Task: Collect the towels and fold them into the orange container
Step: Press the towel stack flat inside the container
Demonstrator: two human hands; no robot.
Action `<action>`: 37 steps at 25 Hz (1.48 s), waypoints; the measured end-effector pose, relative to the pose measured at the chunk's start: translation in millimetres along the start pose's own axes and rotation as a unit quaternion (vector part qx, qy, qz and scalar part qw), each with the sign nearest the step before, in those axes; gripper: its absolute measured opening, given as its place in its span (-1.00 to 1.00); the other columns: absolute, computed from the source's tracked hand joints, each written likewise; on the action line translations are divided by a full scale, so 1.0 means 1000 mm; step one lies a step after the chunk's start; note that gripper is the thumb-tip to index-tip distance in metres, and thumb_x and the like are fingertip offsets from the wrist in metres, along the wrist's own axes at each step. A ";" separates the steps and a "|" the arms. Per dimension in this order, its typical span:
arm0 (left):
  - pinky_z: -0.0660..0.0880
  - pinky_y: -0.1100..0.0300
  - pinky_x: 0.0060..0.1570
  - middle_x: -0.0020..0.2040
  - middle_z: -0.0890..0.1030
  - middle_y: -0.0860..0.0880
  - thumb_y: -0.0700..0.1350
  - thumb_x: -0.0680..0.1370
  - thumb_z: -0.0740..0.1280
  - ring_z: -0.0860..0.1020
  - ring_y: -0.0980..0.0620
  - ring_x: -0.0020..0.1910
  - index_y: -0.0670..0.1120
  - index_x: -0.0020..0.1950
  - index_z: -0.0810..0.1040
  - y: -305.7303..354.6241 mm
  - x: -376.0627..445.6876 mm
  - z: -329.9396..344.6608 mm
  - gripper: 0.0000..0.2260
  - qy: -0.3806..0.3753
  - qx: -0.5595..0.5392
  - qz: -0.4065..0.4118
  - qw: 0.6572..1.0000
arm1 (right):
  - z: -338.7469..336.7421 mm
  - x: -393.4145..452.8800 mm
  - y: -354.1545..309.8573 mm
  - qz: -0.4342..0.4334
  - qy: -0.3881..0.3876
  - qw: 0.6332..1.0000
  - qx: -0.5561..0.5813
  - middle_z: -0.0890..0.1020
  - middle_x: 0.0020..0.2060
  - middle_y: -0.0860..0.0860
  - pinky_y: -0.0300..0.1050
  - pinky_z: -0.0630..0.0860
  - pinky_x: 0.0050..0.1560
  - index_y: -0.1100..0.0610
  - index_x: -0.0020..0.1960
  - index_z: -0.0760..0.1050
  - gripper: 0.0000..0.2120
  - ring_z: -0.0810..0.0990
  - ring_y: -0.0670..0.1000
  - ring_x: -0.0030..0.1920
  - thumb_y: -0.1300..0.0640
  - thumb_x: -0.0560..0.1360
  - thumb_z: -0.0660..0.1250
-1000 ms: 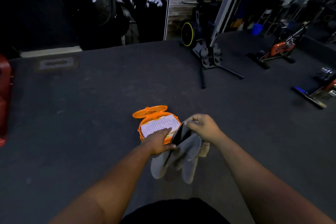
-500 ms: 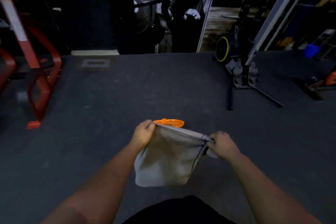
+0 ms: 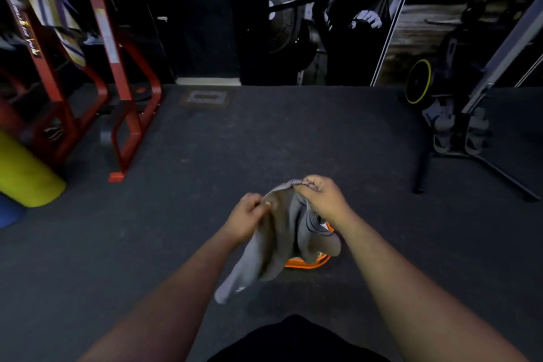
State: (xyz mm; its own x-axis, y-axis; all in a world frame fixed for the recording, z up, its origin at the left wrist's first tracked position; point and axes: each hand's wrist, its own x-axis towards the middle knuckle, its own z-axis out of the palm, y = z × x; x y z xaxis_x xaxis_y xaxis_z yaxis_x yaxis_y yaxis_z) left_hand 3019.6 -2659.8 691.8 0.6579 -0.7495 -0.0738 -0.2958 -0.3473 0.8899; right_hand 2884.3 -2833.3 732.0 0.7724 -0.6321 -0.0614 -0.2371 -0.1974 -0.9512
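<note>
A grey towel (image 3: 273,247) hangs bunched in the air between my hands, its lower end trailing down to the left. My left hand (image 3: 248,216) pinches its upper left edge. My right hand (image 3: 321,198) grips the top edge a little higher and to the right. The orange container (image 3: 305,263) sits on the dark floor right beneath the towel; only its near rim and a sliver on the right show, and what lies inside it is hidden.
A red steel rack (image 3: 117,91) stands at the left, with a yellow roller (image 3: 26,173) beside it. A grey exercise machine with a yellow-rimmed wheel (image 3: 458,114) stands at the right. Dark carpet (image 3: 264,132) stretches ahead to a wall poster.
The towel was stretched flat between my hands half a second ago; now my hands have come close together and it hangs gathered. The view has swung left, and the container sits lower under the towel.
</note>
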 end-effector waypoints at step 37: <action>0.36 0.08 -0.22 -0.31 0.44 -0.01 -0.02 0.69 0.28 0.41 0.05 -0.26 -0.01 -0.30 0.41 0.002 0.025 -0.096 -0.65 0.235 -0.201 -0.003 0.951 | -0.034 -0.021 0.015 -0.009 -0.071 0.892 -0.447 0.45 -0.41 -0.08 0.01 0.43 -0.22 -0.05 -0.38 0.36 -0.52 0.44 -0.07 -0.30 -0.38 0.42 0.41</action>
State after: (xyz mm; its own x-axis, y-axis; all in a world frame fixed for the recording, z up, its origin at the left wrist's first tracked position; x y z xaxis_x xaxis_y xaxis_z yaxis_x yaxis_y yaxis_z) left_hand 3102.0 -2625.3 734.7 0.9235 -0.3808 0.0452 -0.0642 -0.0372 0.9972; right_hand 2844.0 -2848.6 729.3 0.8323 -0.5344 -0.1471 -0.5503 -0.7648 -0.3351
